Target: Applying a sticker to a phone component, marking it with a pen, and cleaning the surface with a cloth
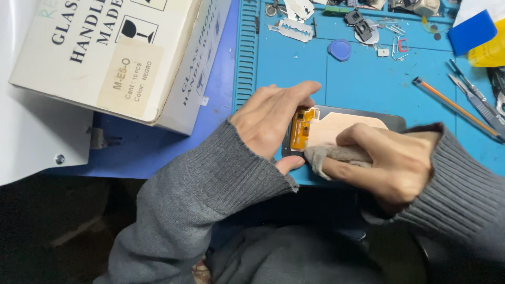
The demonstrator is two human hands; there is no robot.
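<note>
A dark phone screen panel [363, 114] lies back-up on the blue work mat [294, 68], showing a copper-coloured backing and an orange flex cable [303, 128] at its left end. My left hand [273, 118] grips that left end, thumb under the near edge and fingers over the far edge. My right hand [392, 158] presses a small grey cloth [336, 155] against the panel's near edge. Both arms wear grey knit sleeves.
A white cardboard box [110, 52] stands at the left, partly over the mat's edge. Along the mat's far side lie a razor blade [294, 30], a blue round cap [340, 49] and small parts. An orange pencil [455, 108], tweezers [476, 100] and a blue card [471, 31] sit at right.
</note>
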